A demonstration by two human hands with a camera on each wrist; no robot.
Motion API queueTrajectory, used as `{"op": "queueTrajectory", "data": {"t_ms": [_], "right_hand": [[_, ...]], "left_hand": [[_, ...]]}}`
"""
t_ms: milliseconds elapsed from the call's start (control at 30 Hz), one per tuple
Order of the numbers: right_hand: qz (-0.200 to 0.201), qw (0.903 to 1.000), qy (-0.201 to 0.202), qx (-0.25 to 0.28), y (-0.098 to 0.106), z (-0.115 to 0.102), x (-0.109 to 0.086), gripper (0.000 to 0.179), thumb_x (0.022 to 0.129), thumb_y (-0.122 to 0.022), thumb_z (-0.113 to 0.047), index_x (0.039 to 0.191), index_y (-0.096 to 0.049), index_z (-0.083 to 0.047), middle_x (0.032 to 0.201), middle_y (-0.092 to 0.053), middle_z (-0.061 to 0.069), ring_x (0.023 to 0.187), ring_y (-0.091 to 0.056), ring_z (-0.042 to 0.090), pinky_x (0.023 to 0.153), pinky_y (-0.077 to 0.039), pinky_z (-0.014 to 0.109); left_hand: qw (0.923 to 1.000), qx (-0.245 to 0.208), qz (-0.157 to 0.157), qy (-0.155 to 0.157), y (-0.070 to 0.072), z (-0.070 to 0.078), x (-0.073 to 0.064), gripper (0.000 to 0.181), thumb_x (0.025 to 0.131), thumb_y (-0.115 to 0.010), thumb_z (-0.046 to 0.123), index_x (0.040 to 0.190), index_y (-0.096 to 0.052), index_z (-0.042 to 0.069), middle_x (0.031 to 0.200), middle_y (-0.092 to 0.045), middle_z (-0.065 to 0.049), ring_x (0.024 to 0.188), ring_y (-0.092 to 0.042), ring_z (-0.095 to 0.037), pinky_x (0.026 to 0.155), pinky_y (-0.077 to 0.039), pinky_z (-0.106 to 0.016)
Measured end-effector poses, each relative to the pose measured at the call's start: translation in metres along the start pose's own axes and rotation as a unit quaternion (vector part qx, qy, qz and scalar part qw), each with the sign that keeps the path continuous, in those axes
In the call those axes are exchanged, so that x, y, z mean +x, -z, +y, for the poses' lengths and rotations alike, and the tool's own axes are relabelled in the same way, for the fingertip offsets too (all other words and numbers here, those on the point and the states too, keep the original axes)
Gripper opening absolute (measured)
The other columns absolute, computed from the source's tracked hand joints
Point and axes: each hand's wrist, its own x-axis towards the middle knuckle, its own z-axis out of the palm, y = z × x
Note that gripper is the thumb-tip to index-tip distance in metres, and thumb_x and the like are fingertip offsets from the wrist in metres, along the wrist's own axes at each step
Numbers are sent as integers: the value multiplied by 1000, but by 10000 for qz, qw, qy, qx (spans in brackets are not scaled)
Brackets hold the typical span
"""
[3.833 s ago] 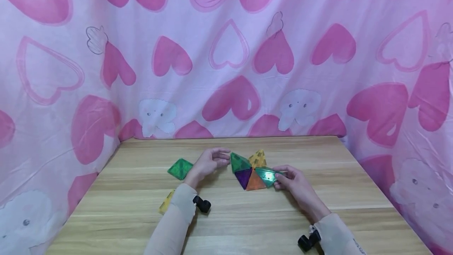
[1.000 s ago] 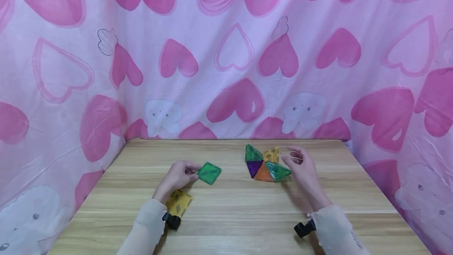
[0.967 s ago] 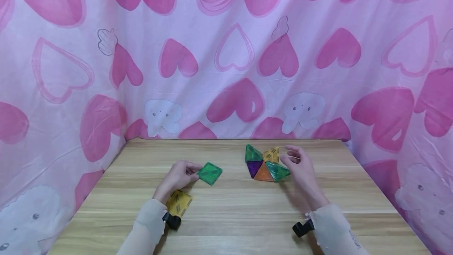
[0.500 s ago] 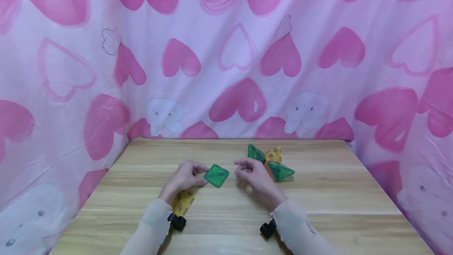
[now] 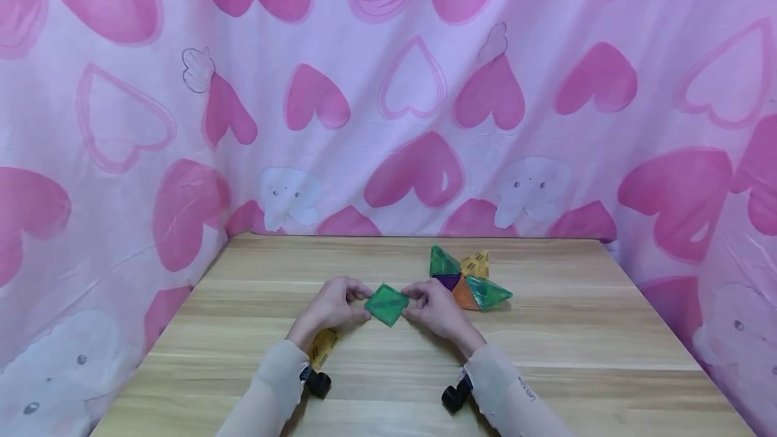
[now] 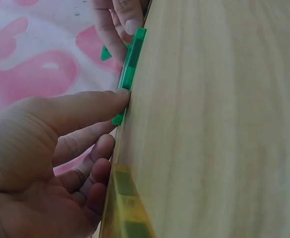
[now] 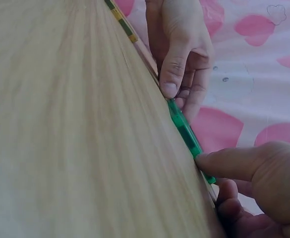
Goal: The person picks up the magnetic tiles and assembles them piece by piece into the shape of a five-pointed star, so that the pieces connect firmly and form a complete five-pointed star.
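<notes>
A translucent green diamond-shaped magnetic tile lies between the two hands at mid-table. My left hand pinches its left corner with thumb and fingers. At the opposite corner my right hand pinches it the same way. Both wrist views show the green tile edge-on, low at the tabletop, with a thumb on its near edge in the right wrist view. A yellow tile lies under the left wrist, partly hidden by that arm.
Right of centre lies a fan of joined triangular tiles: green, yellow, purple, orange and teal-green. The right hand partly covers the purple one. A pink heart-print cloth hangs behind the wooden table.
The right hand has left the triangle fan, moved left, and now grips the green tile's right corner. The left hand has shifted slightly right with that tile.
</notes>
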Motion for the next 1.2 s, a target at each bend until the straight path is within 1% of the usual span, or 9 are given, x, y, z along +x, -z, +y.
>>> {"op": "queueTrajectory", "data": {"t_ms": [133, 233, 467, 567, 733, 833, 900, 1100, 1200], "right_hand": [[-47, 9997, -132, 198, 0, 0, -1, 30, 95, -90, -13, 124, -83, -12, 112, -66, 5, 88, -60, 14, 76, -50, 26], [-110, 9983, -169, 554, -1, 1, -1, 32, 96, -89, -12, 127, -81, -12, 118, -72, 5, 92, -64, 16, 79, -54, 27], [-369, 9881, -129, 1485, 1, 5, 1, 43, 100, -85, -10, 141, -75, -12, 111, -76, 10, 95, -75, 21, 81, -62, 29], [-363, 9858, -194, 1630, 3, 5, 0, 39, 100, -84, -9, 139, -78, -13, 117, -78, 10, 98, -76, 21, 83, -62, 28], [-231, 9818, -299, 1860, 5, 6, 0, 34, 100, -83, -7, 134, -82, -14, 137, -77, 8, 122, -74, 24, 98, -60, 27], [-174, 9806, -348, 1921, 5, 7, 0, 35, 101, -82, -7, 135, -81, -13, 139, -77, 9, 128, -72, 26, 102, -59, 29], [-115, 9816, -376, 1870, 5, 7, 0, 34, 102, -82, -8, 136, -81, -12, 137, -77, 10, 128, -71, 27, 102, -59, 31], [29, 9830, -514, 1763, 4, 5, -1, 33, 102, -82, -11, 135, -82, -13, 135, -78, 8, 131, -67, 28, 106, -56, 36], [35, 9819, -537, 1818, 4, 4, -1, 34, 102, -82, -11, 135, -81, -12, 137, -78, 9, 132, -67, 28, 107, -56, 37]], "left_hand": [[9999, 11, 15, 127, -2, 2, 0, 31, 86, -97, 10, 114, -84, 13, 104, -69, 0, 97, -59, -20, 86, -51, -36], [9998, -21, 19, 176, -2, 2, 0, 31, 86, -97, 9, 114, -83, 13, 104, -70, -1, 98, -60, -20, 86, -51, -35], [10000, -19, -24, -22, 0, 0, 1, 33, 85, -97, 8, 113, -80, 12, 105, -72, -1, 97, -61, -20, 90, -52, -38], [9999, -98, -39, -66, -1, 0, 3, 30, 86, -96, 8, 112, -80, 12, 103, -73, -1, 97, -62, -19, 90, -53, -38], [9982, -592, -48, -122, -3, 0, 4, 31, 89, -93, 3, 116, -79, 7, 103, -77, -2, 96, -69, -16, 89, -59, -33], [9960, -885, -44, -146, -3, 0, 3, 36, 91, -91, 0, 124, -78, 5, 104, -80, -4, 97, -74, -17, 88, -62, -31], [9956, -919, -4, -179, -3, 0, 3, 36, 92, -89, 0, 127, -78, 6, 104, -81, -4, 96, -75, -17, 87, -62, -31], [9968, -750, 218, -184, -2, 2, 2, 27, 95, -89, 8, 122, -86, 12, 97, -80, 0, 92, -72, -14, 82, -60, -29], [9941, -1051, 269, -35, -3, 3, 1, 24, 97, -88, 10, 121, -87, 13, 99, -80, 0, 91, -72, -14, 78, -60, -28]]}}
